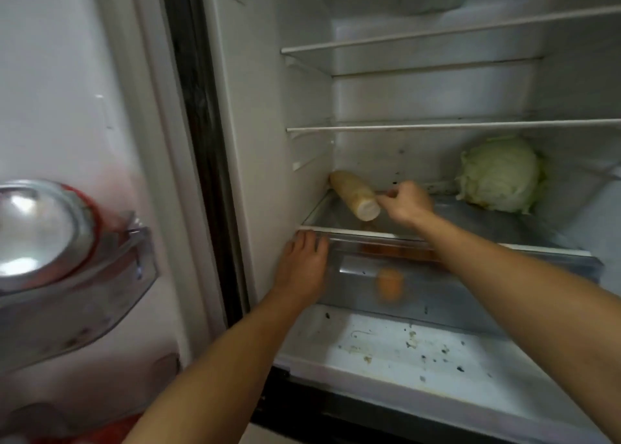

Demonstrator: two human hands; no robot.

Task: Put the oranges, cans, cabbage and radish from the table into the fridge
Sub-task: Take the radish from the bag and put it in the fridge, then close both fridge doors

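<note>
The radish (353, 193) lies on its side at the left end of the lowest glass shelf (487, 243) of the open fridge, and the cabbage (500, 174) sits at the back right of that shelf. The right hand (408, 203) reaches over the shelf with curled fingers touching the radish's cut end; I cannot tell whether they pinch it. The left hand (302, 265) rests open, fingers straight, against the shelf's front left corner, with blurred oranges (389, 284) in the drawer (470, 292) beneath the shelf.
</note>
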